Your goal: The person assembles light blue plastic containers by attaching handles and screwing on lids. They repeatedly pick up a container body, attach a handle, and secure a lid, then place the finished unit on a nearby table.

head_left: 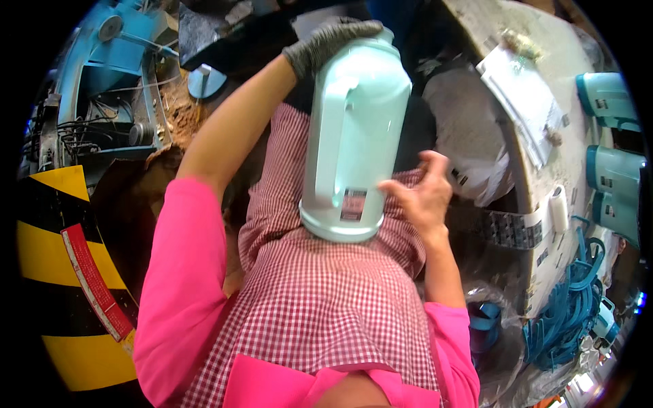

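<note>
A pale mint-green plastic jug (371, 136) with a long side handle lies along my lap, its base toward me. My left hand (330, 44), in a dark grey glove, grips the jug's far end. Near the base, below the handle, is a small dark label (352, 205). Beside that label my bare right hand (425, 197) has its thumb and fingers apart, with nothing held. Its thumb tip reaches the jug's right side; whether it touches, I cannot tell.
On the right, a worktable (486, 30) bears papers (524, 102), a strip of labels (513, 229) and a white roll (559, 209). Beyond are several similar jugs (612, 170) and a heap of teal straps (568, 306). Blue machinery (126, 54) and a yellow-black striped panel (51, 251) stand left.
</note>
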### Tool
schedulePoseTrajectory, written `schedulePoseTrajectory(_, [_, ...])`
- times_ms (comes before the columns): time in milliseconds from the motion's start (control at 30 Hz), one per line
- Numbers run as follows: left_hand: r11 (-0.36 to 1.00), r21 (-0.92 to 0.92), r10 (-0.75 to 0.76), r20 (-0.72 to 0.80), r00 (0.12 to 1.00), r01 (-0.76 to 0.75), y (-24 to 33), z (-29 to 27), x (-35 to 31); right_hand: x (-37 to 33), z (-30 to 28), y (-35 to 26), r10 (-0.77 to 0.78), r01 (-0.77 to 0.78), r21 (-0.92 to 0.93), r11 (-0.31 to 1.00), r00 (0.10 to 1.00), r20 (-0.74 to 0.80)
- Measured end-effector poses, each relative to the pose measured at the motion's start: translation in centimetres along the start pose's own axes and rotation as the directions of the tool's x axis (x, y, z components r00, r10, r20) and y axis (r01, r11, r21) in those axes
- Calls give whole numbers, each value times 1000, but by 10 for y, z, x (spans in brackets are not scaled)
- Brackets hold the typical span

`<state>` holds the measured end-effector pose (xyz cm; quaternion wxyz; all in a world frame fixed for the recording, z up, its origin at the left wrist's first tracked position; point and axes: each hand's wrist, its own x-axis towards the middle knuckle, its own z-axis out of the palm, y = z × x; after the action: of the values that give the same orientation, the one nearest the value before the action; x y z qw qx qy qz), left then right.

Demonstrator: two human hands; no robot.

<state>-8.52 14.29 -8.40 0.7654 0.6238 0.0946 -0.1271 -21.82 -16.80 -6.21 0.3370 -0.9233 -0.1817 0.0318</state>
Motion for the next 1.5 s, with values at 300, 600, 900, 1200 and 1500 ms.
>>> schedulePoseTrajectory(300, [501,687,722,5,692,-527,124,147,-48,147,-112,-10,-114,9,862,507,992,57])
schedulePoseTrajectory(600, [-367,870,919,285,271,329,322,16,29,118,-239,66,-126,497,647,578,838,-531])
schedulePoseTrajectory(900, [-711,636,649,758,70,-299,245,139,-189,205,-244,33,-213,666,308,680,581,-786])
schedulePoseTrajectory(1200, [138,924,896,38,443,-357,182,17,-282,299,-120,-187,-483,894,-74,441,167,-860])
schedulePoseTrajectory(1500, [303,945,712,-135,689,-127,174,9,-293,409,-59,-174,-488,842,173,510,449,-748])
